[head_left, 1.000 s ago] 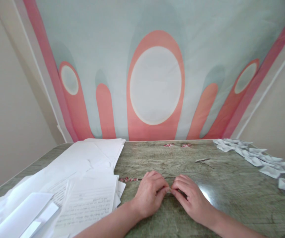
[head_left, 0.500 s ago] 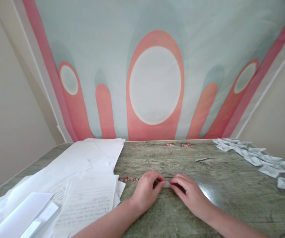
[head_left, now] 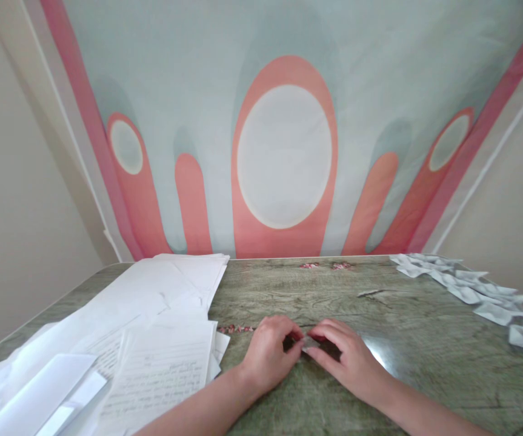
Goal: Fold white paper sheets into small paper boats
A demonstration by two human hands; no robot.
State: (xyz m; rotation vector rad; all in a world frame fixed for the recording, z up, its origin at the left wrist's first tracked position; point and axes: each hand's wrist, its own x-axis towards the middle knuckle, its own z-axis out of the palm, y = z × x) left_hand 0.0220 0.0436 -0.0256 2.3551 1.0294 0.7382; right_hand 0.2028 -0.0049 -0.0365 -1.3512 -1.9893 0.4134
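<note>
A small piece of folded white paper [head_left: 308, 343] is held low over the middle of the table, mostly covered by fingertips. My left hand [head_left: 271, 350] pinches its left end between thumb and bent fingers. On the other side, my right hand [head_left: 348, 356] is closed at the paper's right end, with thumb and forefinger a little spread around it. Several folded white paper pieces [head_left: 463, 284] lie in a row along the table's right side. Left of my left hand rests a stack of handwritten sheets [head_left: 165, 369].
Larger white sheets [head_left: 125, 281] spread over the left of the wood-grain table [head_left: 279, 297]. A folded white strip [head_left: 56, 384] lies at the near left. Small reddish patches [head_left: 342, 266] show near the back edge. Behind stands a pink and grey-green patterned backdrop [head_left: 283, 242].
My right thumb and forefinger have spread a little and shifted left over the paper, which now looks smaller and tilted. My left hand has barely moved.
</note>
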